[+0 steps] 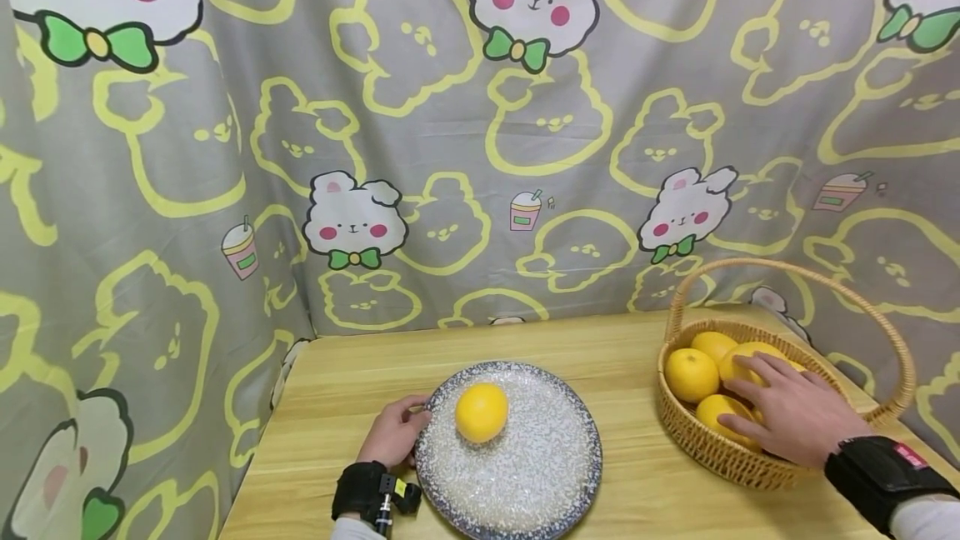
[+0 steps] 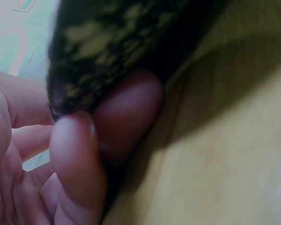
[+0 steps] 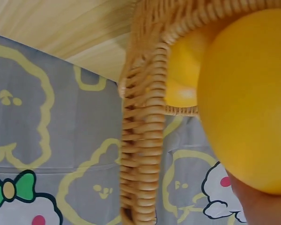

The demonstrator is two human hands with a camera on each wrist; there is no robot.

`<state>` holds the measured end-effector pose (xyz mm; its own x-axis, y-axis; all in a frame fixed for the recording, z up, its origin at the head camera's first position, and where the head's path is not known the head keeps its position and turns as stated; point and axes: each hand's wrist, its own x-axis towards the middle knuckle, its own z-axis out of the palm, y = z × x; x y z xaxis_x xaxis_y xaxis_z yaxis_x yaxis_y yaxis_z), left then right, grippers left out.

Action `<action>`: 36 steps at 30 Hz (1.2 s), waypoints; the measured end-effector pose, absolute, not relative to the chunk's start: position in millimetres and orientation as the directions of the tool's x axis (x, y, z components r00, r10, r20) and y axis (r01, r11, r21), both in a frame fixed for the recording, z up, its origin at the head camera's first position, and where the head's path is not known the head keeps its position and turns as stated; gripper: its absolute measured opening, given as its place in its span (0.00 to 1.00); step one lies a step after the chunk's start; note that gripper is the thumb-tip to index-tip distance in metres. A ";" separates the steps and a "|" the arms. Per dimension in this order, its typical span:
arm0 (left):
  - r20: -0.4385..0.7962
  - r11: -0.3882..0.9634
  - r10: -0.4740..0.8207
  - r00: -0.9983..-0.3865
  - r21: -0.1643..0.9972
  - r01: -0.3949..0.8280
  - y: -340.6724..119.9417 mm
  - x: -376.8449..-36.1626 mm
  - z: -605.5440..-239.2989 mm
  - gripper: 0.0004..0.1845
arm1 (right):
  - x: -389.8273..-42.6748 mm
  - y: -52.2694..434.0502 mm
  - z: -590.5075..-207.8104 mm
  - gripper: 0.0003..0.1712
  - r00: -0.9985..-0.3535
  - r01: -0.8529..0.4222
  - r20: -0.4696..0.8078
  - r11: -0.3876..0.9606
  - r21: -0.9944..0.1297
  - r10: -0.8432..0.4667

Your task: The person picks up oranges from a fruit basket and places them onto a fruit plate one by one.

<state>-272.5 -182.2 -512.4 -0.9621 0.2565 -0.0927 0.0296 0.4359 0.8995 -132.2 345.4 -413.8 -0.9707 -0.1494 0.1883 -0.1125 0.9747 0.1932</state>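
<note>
A round, smooth yellow-orange fruit point(image 1: 482, 412) sits left of centre on a round, speckled grey plate point(image 1: 525, 473) with a dark rim. More such fruits point(image 1: 692, 375) lie in a tan woven basket point(image 1: 701, 444) with an arched handle, on the pale wooden tabletop point(image 1: 337, 377). The right grip point(image 1: 798, 411) has its fingers apart over the basket's fruits; whether it bears on one, I cannot tell. The left grip point(image 1: 393, 432) is clamped on the plate's edge.

The fruits look firm, fairly weighty and liable to roll; spread fingers around the widest part should hold best. The plate is probably ceramic: stiff, heavy, breakable, and best steadied by its rim.
</note>
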 end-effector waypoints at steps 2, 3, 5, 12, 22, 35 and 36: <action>-0.092 0.435 0.256 -0.962 0.900 0.030 -182.2 -272.6 -512.7 0.22 | -129.0 347.9 -414.9 0.35 -0.973 -0.103 0.185 0.974 0.200 -0.141; -0.092 0.435 0.256 -0.962 0.900 0.030 -182.1 -272.7 -512.9 0.22 | -127.4 348.9 -415.4 0.35 -0.973 -0.098 0.186 0.974 0.202 -0.136; -0.095 0.433 0.256 -0.962 0.901 0.027 -181.9 -272.8 -513.1 0.22 | -124.7 351.9 -416.2 0.35 -0.973 -0.089 0.192 0.974 0.209 -0.130; -0.103 0.437 0.263 -0.959 0.899 0.024 -181.9 -273.9 -514.9 0.22 | -115.4 359.1 -417.8 0.30 -0.974 -0.043 0.209 0.976 0.212 -0.089; -0.109 0.438 0.261 -0.959 0.899 0.017 -181.1 -273.8 -513.6 0.21 | -110.1 365.2 -414.7 0.30 -0.979 -0.024 0.194 0.975 0.221 -0.068; -0.084 0.435 0.260 -0.962 0.899 0.039 -182.9 -272.3 -515.7 0.21 | -113.6 363.0 -415.2 0.11 -0.989 0.029 0.145 0.973 0.227 -0.004; -0.082 0.437 0.259 -0.962 0.899 0.041 -182.5 -272.3 -515.7 0.21 | -113.9 362.8 -415.3 0.11 -0.990 0.031 0.138 0.973 0.228 -0.001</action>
